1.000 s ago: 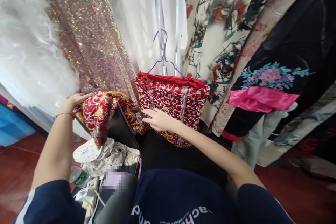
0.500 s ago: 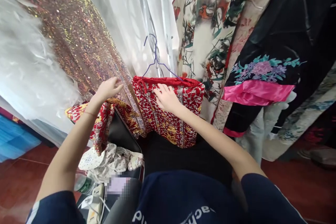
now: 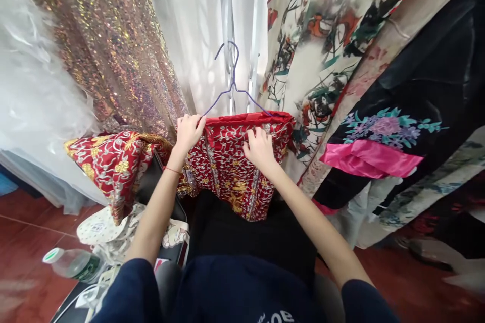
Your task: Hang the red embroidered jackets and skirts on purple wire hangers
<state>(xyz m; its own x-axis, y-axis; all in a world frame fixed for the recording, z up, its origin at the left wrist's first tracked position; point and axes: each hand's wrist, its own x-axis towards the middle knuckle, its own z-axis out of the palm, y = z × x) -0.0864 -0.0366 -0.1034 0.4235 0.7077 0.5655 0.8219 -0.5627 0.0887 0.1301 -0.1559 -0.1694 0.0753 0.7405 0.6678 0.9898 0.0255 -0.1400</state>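
A red garment (image 3: 235, 161) with silver and gold embroidery lies folded over a purple wire hanger (image 3: 234, 86), whose hook points up and away from me. My left hand (image 3: 188, 133) is closed on the garment's upper left corner, close to the hanger's arm. On the embroidered front, right of the middle, rests my right hand (image 3: 260, 150), its fingers bent and apart, touching the cloth just below the plain red top edge. The lower part of the garment hangs over my black-clad lap (image 3: 227, 232).
More red-and-gold embroidered cloth (image 3: 117, 166) is draped at the left. Below it are a white dotted cloth (image 3: 100, 227) and a plastic bottle (image 3: 74, 264). A sequinned dress (image 3: 117, 35), a floral-print gown (image 3: 299, 70) and a black garment with pink trim (image 3: 373, 159) hang around me.
My left hand has moved right, from above the draped cloth to the garment's upper left corner. My right hand has slid right across the front. The view has shifted slightly.
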